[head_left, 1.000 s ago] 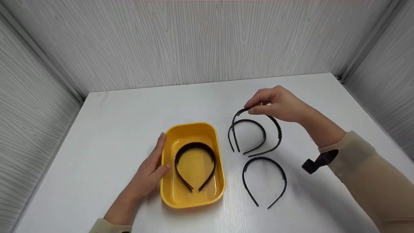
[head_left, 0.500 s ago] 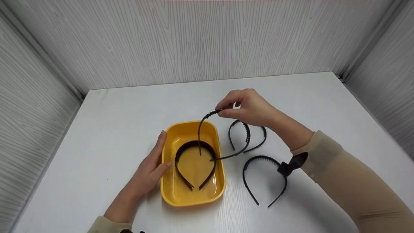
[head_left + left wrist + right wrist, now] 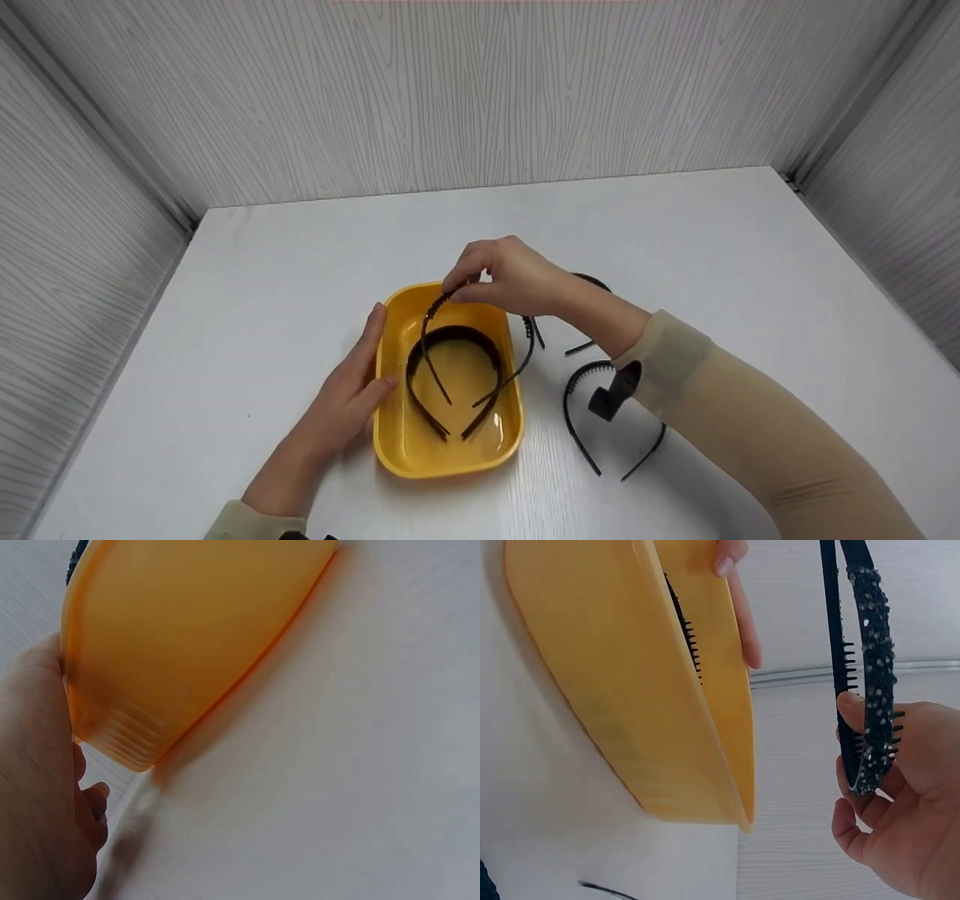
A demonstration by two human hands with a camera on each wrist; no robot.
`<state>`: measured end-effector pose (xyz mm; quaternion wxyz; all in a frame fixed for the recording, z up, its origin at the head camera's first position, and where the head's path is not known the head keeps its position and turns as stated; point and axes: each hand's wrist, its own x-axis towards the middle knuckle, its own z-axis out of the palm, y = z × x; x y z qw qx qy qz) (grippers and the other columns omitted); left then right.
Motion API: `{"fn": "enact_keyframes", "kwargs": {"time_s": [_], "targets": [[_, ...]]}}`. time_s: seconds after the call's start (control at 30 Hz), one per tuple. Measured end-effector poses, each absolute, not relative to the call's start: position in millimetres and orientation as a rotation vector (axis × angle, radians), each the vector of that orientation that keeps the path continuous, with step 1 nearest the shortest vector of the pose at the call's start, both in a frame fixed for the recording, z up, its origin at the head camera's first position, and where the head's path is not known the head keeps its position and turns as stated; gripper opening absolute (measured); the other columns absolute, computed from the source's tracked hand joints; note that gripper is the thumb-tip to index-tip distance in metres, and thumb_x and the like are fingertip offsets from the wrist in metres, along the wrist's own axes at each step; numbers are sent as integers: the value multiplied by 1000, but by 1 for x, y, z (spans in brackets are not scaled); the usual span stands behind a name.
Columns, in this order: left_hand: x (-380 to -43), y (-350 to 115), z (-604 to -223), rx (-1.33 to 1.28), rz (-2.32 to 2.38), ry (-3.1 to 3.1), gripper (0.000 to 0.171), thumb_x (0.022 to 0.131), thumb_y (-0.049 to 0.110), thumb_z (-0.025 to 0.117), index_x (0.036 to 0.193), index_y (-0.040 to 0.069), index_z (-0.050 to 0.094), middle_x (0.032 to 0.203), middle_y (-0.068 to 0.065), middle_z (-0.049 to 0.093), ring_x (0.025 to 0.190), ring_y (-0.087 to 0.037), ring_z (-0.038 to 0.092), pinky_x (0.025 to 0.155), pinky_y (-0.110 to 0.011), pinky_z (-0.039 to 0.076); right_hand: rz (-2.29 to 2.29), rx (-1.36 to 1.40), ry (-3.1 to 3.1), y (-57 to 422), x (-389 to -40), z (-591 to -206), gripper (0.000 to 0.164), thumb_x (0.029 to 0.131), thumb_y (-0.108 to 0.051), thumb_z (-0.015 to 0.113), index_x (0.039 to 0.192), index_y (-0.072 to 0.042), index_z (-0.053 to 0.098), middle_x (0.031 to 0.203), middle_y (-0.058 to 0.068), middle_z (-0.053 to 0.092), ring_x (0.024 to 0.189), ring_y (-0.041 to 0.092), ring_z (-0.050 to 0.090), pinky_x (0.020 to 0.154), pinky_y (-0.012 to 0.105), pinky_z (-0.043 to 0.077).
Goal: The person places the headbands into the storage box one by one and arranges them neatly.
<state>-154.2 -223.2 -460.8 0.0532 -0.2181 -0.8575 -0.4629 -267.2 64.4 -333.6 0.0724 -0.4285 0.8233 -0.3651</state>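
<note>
My right hand pinches a black toothed headband by its top, ends hanging down over a yellow plastic box. Small sparkling stones cover the outside of this headband in the right wrist view. My left hand grips the box's left side, thumb on the rim and fingers along the outer wall. Inside the box lie dark headbands, stacked with their tips toward me. From the left wrist view, the box's outer wall hides its contents.
Two more black headbands lie on the white table right of the box: a nearer headband and a farther headband. My right forearm partly covers both. Pale wood-grain panels wall the table's back and sides.
My right hand has carried the headband leftward from above the other headbands on the table to over the yellow box. The left hand and the box have stayed in place.
</note>
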Motion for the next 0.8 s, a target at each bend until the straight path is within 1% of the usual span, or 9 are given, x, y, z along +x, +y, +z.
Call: {"fn": "enact_keyframes", "kwargs": {"time_s": [0.17,0.37,0.5,0.67,0.8], "targets": [[-155,-224,-460,-670,-1406,-2609,85,105,17,58,173,20,8,177,3,13,162,-19,15,127,-20,10,-1032,-1316,2466,49,-268,-343,17,102,-13,73,113,-14,85,107,-2,74,98,11,67,90,29,57],[-155,-224,-459,-680,-1392,-2626,82,107,20,56,173,20,7,178,2,11,162,-21,14,127,-20,9,-980,-1333,2459,34,-267,-351,18,103,-14,72,116,-14,84,110,-1,73,102,13,67,94,32,57],[-154,-224,-458,-679,-1388,-2633,82,107,20,56,173,20,7,178,2,11,162,-22,14,126,-20,10,-944,-1349,2459,26,-268,-358,19,103,-15,72,117,-14,84,110,0,73,102,12,67,93,28,57],[-154,-223,-458,-666,-1412,-2634,83,106,16,56,173,22,6,178,4,11,162,-20,14,126,-20,10,-908,-1360,2456,21,-269,-366,19,103,-15,71,117,-14,84,111,0,74,104,13,67,92,25,55],[-154,-223,-458,-659,-1420,-2629,85,104,15,56,173,23,6,177,5,12,162,-18,15,126,-19,10,-871,-1373,2470,18,-270,-371,19,103,-15,72,117,-14,84,112,1,74,106,14,67,94,26,54]]}}
